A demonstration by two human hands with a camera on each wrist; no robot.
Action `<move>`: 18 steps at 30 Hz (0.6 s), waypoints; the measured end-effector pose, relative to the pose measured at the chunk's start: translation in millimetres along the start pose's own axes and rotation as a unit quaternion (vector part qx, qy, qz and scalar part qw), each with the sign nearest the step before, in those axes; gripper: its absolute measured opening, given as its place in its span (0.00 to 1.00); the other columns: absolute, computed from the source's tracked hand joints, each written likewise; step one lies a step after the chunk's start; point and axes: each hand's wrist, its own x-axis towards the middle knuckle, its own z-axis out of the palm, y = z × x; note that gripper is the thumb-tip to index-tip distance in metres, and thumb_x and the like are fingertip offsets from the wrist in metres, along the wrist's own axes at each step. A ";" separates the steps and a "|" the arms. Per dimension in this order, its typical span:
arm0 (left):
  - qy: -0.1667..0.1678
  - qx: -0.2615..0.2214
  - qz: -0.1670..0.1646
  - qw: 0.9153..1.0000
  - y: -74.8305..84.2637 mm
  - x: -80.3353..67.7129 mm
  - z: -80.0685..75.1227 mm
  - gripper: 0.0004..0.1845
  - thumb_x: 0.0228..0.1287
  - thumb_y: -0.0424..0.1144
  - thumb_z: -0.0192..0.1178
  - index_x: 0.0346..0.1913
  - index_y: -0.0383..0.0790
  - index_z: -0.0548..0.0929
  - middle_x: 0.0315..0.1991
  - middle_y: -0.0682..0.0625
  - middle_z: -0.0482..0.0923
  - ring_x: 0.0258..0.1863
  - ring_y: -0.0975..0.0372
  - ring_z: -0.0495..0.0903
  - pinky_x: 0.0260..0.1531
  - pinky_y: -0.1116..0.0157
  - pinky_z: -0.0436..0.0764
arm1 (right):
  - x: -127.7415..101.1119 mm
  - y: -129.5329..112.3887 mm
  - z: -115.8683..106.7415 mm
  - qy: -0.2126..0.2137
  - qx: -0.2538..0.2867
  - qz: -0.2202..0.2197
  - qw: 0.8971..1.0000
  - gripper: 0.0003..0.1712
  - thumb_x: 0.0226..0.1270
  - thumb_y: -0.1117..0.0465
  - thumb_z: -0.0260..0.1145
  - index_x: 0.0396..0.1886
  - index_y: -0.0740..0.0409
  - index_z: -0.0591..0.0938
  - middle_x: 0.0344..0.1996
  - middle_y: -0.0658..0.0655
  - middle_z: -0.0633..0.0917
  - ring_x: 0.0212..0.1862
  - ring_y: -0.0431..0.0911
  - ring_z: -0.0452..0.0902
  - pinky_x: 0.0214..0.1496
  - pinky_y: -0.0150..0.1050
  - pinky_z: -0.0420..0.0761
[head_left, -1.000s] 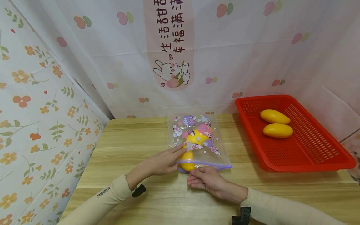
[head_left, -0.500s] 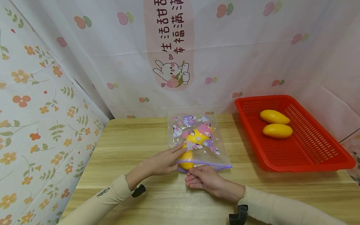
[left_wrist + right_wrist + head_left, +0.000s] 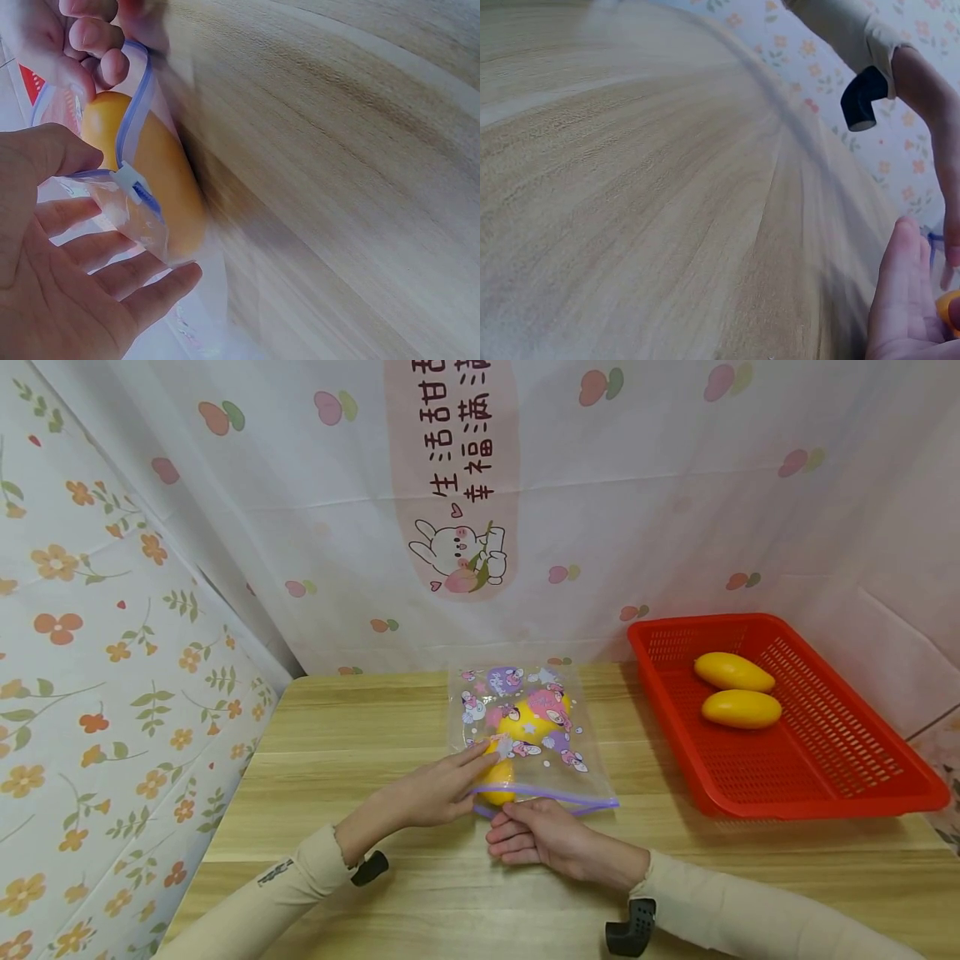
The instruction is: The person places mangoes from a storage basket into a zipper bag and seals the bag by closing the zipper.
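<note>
A clear zip bag (image 3: 540, 768) with a purple zip lies on the table, its mouth toward me. My left hand (image 3: 435, 785) is at the mouth's left side. In the left wrist view, its thumb and spread fingers (image 3: 90, 247) take the bag's edge between them, near the white zip slider (image 3: 131, 180). A yellow mango (image 3: 495, 781) lies mostly inside, its near end at the mouth. My right hand (image 3: 547, 835) touches that end with the thumb, its other fingers extended. More yellow fruit (image 3: 532, 718) shows deeper in, partly covered by the bag's printed pictures.
To the right stands a red plastic basket (image 3: 690, 768) holding two yellow mangoes (image 3: 738, 708). A printed curtain (image 3: 337, 527) hangs behind the wooden table (image 3: 337, 727), and a flowered cloth (image 3: 97, 693) covers the left side.
My right hand has moved slightly left and away from me, and the mango has slid a little deeper into the bag. My left hand has barely moved.
</note>
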 end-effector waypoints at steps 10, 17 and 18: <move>0.000 0.003 -0.008 1.000 1.0 -0.6 -0.5 0.35 0.72 0.34 0.61 0.78 0.35 0.61 0.78 0.34 0.51 0.71 0.44 0.65 0.64 0.51 0.72 | 3.0 -2.0 1.1 -0.035 -0.014 0.014 0.999 0.24 0.84 0.56 0.46 0.53 0.75 0.77 0.44 0.65 0.88 0.42 0.52 0.88 0.46 0.46 0.86; -0.003 0.001 -0.012 1.000 0.9 -1.2 -0.7 0.35 0.73 0.34 0.60 0.78 0.36 0.60 0.78 0.34 0.50 0.72 0.44 0.63 0.64 0.51 0.72 | 4.8 -3.5 1.0 -0.046 -0.018 0.025 0.998 0.25 0.85 0.54 0.43 0.55 0.73 0.76 0.46 0.66 0.87 0.44 0.53 0.87 0.45 0.47 0.86; -0.002 0.000 -0.012 1.000 0.9 -1.2 -0.7 0.35 0.73 0.34 0.60 0.78 0.36 0.61 0.78 0.34 0.50 0.72 0.44 0.63 0.64 0.51 0.72 | 4.8 -3.9 1.2 -0.047 -0.018 0.026 0.998 0.25 0.85 0.54 0.42 0.55 0.72 0.76 0.46 0.66 0.87 0.44 0.53 0.87 0.45 0.47 0.87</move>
